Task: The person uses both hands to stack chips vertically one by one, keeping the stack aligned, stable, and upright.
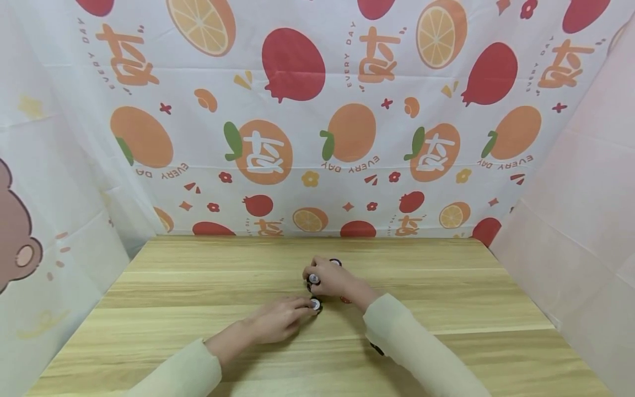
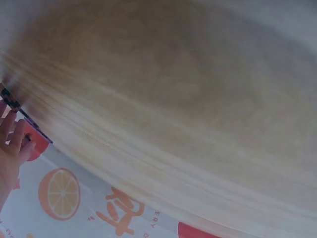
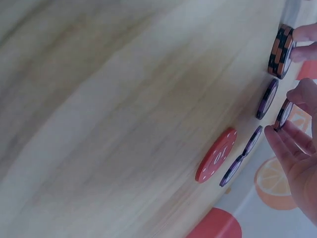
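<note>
Low on the wooden table, my left hand (image 1: 280,320) has thumb and fingertips at a small stack of black-and-orange poker chips (image 3: 281,52). Just beyond it, my right hand (image 1: 329,277) pinches a dark-edged poker chip (image 3: 283,114) with a pale face, tilted between thumb and fingers. A purple-and-black poker chip (image 3: 267,99) lies close below that grip. In the left wrist view, part of a hand (image 2: 12,153) shows at the left edge, by a checkered chip edge (image 2: 10,99).
A red poker chip (image 3: 216,155) marked 10 lies flat beside two purple-edged chips (image 3: 252,141). Another dark chip (image 1: 377,349) is partly covered by the right sleeve (image 1: 421,353). A fruit-printed cloth (image 1: 317,138) hangs behind the table (image 1: 198,275).
</note>
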Demonstrator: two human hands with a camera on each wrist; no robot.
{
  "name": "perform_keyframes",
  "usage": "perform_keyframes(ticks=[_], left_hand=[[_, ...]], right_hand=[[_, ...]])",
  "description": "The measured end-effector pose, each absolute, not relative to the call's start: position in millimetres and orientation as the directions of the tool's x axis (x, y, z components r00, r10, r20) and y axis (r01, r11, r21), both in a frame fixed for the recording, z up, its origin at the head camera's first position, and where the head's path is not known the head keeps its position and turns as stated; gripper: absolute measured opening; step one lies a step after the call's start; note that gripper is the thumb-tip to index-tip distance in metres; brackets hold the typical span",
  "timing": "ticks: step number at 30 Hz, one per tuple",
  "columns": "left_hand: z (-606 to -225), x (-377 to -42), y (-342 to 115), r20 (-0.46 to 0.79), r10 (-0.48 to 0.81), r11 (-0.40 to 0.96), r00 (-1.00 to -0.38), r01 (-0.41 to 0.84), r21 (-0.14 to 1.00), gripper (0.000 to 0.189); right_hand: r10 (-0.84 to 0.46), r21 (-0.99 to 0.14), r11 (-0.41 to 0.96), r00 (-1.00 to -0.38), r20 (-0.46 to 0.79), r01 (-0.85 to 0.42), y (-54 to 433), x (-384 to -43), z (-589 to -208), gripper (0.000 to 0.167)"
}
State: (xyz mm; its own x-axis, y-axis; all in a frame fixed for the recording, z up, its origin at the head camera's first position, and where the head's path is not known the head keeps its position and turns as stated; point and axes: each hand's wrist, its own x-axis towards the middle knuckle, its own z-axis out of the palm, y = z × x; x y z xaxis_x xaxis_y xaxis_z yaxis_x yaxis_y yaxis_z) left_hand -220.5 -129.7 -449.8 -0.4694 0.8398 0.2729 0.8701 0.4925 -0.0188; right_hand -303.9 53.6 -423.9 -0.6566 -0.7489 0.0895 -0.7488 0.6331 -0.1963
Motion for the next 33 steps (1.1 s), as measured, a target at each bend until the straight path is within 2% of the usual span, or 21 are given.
perform_keyframes(ticks=[7,17,21,28,33], left_hand=[[-449,-219,-130,0.245,0.835,0.513,-0.493,0.858,-0.02,0.038],[-450,-219,-130,0.287,0.84,0.494,-0.461,0.868,-0.05,0.038],[-450,-219,-130,0.282,0.837,0.501,-0.469,0.864,-0.052,0.037],[-451,-218,-130,0.266,0.828,0.515,-0.493,0.857,-0.014,0.038],[-450,-219,-132,0.308,0.833,0.476,-0.459,0.879,0.023,0.038]], right_hand=[[-0.76,-0.237,0.613,-0.644,0.084,-0.754,55,-298,-424,0.027],[-0.783,-0.249,0.582,-0.616,0.083,-0.774,60,-289,-423,0.028],[-0.781,-0.253,0.583,-0.618,0.087,-0.772,61,-287,-424,0.027],[-0.778,-0.263,0.586,-0.623,0.081,-0.766,62,-285,-427,0.025],[-0.777,-0.284,0.577,-0.622,0.099,-0.766,65,-283,-429,0.027]])
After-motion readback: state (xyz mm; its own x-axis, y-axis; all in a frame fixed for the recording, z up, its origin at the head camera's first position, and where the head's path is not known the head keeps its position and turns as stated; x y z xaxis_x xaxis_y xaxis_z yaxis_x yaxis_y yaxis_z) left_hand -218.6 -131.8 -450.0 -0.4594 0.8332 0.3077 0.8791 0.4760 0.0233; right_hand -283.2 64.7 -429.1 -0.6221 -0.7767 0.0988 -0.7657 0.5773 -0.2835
